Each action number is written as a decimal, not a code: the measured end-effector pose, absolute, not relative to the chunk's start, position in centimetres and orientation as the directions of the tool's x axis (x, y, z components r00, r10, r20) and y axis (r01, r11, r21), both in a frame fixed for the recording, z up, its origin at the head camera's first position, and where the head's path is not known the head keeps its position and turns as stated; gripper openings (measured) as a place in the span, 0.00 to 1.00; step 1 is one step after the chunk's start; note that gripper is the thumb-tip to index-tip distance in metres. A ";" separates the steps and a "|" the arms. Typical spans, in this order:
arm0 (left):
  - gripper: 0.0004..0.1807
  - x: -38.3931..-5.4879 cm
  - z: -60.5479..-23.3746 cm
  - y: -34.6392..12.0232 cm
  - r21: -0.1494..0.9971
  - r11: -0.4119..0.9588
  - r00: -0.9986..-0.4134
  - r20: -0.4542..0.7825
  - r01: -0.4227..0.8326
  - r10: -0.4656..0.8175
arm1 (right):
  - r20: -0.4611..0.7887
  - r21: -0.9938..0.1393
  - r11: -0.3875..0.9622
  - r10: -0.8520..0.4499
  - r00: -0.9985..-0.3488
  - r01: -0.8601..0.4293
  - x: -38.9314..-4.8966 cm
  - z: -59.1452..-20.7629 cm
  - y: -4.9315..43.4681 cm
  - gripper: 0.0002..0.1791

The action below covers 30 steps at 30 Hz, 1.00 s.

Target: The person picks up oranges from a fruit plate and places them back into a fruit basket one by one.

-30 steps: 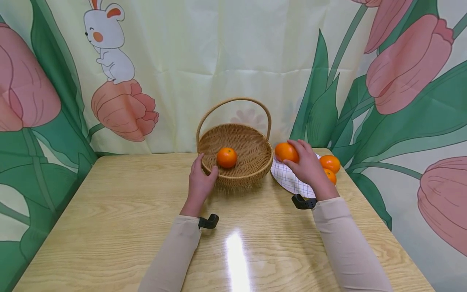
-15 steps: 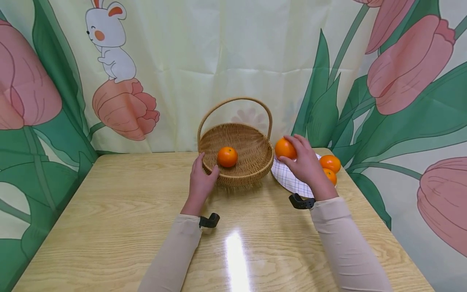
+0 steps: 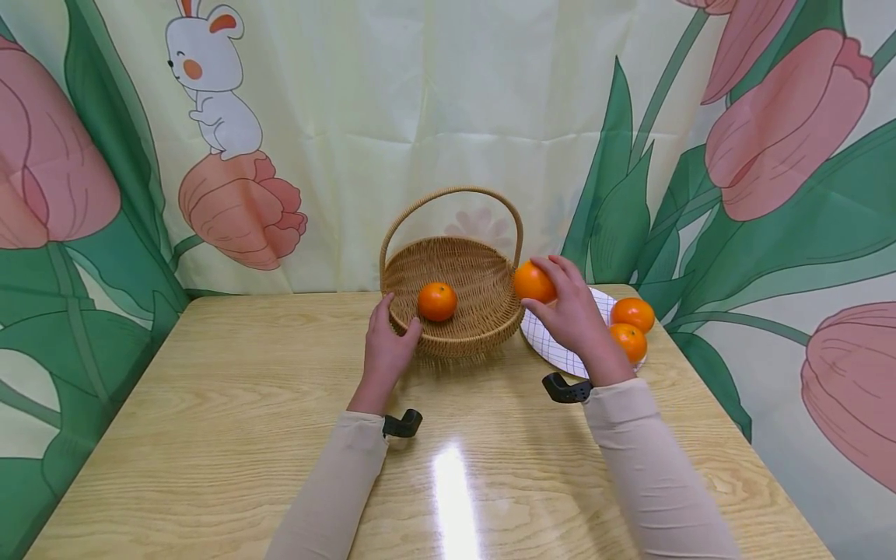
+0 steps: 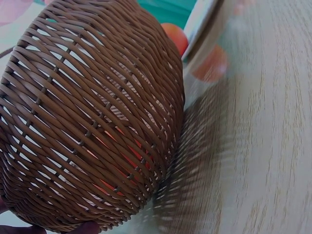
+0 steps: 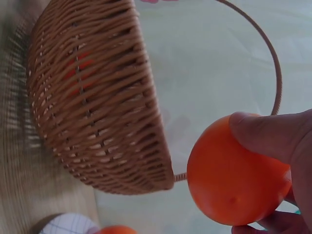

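Note:
A wicker basket [image 3: 483, 280] with a tall arched handle stands near the back of the table, one orange [image 3: 437, 302] lying inside. My left hand [image 3: 386, 354] grips its front-left rim; in the left wrist view the woven wall [image 4: 92, 97] hides most of that hand. Between thumb and fingers, my right hand [image 3: 572, 311] holds another orange [image 3: 533, 282] beside the basket's right rim, above the plate's left side. The right wrist view shows this held orange [image 5: 234, 170] close to the basket's rim, near the foot of the handle.
To the right of the basket, a round plate [image 3: 549, 342] with a blue-checked white surface bears two more oranges [image 3: 633, 313] at its right edge. A printed curtain [image 3: 336, 155] hangs right behind the table [image 3: 280, 435].
My right hand has lifted the orange slightly and carried it left from over the plate toward the basket's rim. My left hand and the basket stay in place.

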<state>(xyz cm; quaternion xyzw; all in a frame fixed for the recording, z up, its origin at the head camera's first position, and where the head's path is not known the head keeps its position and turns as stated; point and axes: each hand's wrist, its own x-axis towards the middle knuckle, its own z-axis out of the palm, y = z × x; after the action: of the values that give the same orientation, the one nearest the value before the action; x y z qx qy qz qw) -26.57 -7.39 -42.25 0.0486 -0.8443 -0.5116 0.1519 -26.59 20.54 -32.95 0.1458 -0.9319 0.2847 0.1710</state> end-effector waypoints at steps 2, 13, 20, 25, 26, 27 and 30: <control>0.38 -26.5 -42.2 -7.4 0.880 0.470 -0.950 0.204 0.073 -0.235 | 0.405 -0.483 0.791 -0.180 -0.897 -0.377 -26.6 -32.9 20.2 0.35; 0.38 -26.5 -42.3 -7.4 0.880 0.472 -0.953 0.192 0.061 -0.234 | 0.404 -0.495 0.767 -0.213 -0.889 -0.409 -26.6 -33.1 18.8 0.35; 0.37 -26.5 -42.3 -7.4 0.878 0.475 -0.954 0.190 0.059 -0.232 | 0.424 -0.463 0.774 -0.235 -0.874 -0.433 -26.6 -33.7 17.9 0.35; 0.37 -26.4 -42.1 -7.4 0.874 0.481 -0.953 0.197 0.064 -0.232 | 0.420 -0.455 0.773 -0.251 -0.872 -0.442 -26.8 -34.0 17.6 0.35; 0.37 -26.4 -42.1 -7.4 0.873 0.483 -0.952 0.200 0.066 -0.231 | 0.414 -0.460 0.770 -0.256 -0.873 -0.443 -26.9 -34.1 17.5 0.35; 0.37 -26.4 -42.1 -7.4 0.873 0.484 -0.952 0.200 0.065 -0.233 | 0.409 -0.463 0.766 -0.261 -0.874 -0.446 -26.9 -34.2 17.4 0.35; 0.37 -26.5 -42.1 -7.4 0.873 0.483 -0.951 0.202 0.067 -0.235 | 0.397 -0.473 0.755 -0.277 -0.875 -0.454 -27.0 -34.3 17.2 0.35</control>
<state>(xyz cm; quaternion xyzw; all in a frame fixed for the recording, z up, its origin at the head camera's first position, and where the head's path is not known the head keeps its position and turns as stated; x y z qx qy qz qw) -26.47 -7.38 -42.08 0.0495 -0.8480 -0.5063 0.1488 -26.98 17.21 -34.35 0.1977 -0.9243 0.2886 0.1528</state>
